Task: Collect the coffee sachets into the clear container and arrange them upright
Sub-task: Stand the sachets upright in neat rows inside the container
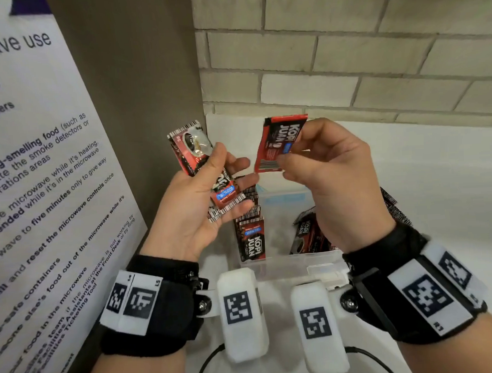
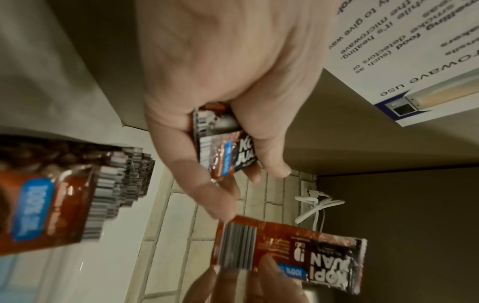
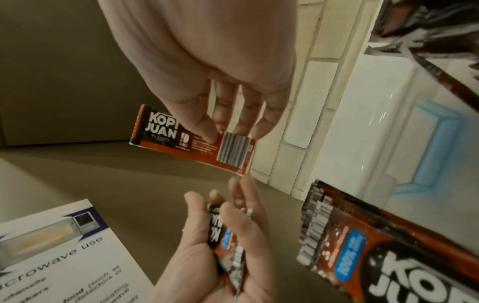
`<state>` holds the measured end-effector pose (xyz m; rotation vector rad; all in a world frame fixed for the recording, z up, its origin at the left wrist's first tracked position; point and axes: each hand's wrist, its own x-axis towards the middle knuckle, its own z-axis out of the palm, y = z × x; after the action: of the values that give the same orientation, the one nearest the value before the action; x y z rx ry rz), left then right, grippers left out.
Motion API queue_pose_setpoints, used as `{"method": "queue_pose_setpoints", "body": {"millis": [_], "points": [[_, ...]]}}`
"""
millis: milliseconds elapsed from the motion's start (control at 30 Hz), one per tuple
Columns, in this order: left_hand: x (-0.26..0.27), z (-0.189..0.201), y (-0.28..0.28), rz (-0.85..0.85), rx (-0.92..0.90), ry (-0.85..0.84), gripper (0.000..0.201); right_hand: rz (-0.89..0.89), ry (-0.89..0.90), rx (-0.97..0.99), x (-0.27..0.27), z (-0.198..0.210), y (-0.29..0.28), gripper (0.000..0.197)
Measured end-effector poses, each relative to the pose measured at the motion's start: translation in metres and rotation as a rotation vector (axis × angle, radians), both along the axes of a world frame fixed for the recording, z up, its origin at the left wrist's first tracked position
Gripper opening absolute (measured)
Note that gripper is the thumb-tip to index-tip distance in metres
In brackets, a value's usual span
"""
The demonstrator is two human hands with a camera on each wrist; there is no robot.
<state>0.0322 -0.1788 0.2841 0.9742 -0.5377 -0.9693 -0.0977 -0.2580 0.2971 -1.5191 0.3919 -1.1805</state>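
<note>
White paper fills the far left: a microwave-use notice printed in dark type, fixed to a brown panel.

Just right of it, the left hand is raised palm-up above the counter. Its thumb presses a small bunch of red-and-black coffee sachets against the fingers, so the hand grips them; the bunch fans out, one sachet poking up past the thumb and others lying across the fingers. The left wrist view shows the same sachets pinched between thumb and fingers.

Below and between the two hands sits the clear container on the white counter. Along its left inner wall stands an upright row of sachets, barcode edges up. Toward its right side, a few more sachets lean at a tilt, partly hidden by the right wrist.

Right of centre, the right hand is held at about the same height as the left. Its thumb and fingertips pinch a single sachet by its lower end, the packet standing nearly upright above the container.

Behind everything runs a pale brick wall.
</note>
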Motion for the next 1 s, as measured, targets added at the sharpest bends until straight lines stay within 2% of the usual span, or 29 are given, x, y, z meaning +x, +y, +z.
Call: {"method": "queue_pose_setpoints", "body": {"millis": [100,267,333,400,433,600,733,800,900,1000], "points": [[-0.001,0.002,0.000,0.029,-0.005,0.003,0.033,-0.124,0.140,-0.172,-0.002,-0.002,-0.002,0.030],[-0.005,0.005,0.000,0.041,-0.042,0.019,0.039,-0.403,0.352,-0.608,0.001,-0.011,0.000,0.023],[-0.005,0.004,-0.001,0.085,-0.027,0.028,0.034,-0.428,0.373,-0.735,0.001,-0.015,0.001,0.021],[-0.004,0.003,-0.002,0.124,-0.007,0.038,0.020,-0.421,0.405,-0.795,0.002,-0.019,0.002,0.020],[-0.003,0.002,-0.003,0.144,0.000,0.049,0.015,-0.402,0.423,-0.793,0.002,-0.019,0.002,0.019],[0.000,0.003,-0.004,0.206,-0.035,0.087,0.021,-0.248,0.429,-0.594,0.000,-0.018,0.004,0.009],[0.001,0.003,-0.003,0.230,-0.038,0.107,0.021,-0.098,0.424,-0.235,-0.002,-0.013,0.007,0.031],[0.002,0.003,-0.003,0.220,-0.033,0.127,0.022,-0.044,0.416,-0.129,-0.004,-0.008,0.008,0.034],[0.002,0.003,-0.002,0.186,-0.038,0.122,0.021,0.000,0.467,-0.094,-0.005,-0.002,0.007,0.028],[-0.002,0.003,-0.001,0.151,-0.047,0.025,0.020,-0.001,0.610,-0.192,-0.003,0.001,0.008,0.014]]}}
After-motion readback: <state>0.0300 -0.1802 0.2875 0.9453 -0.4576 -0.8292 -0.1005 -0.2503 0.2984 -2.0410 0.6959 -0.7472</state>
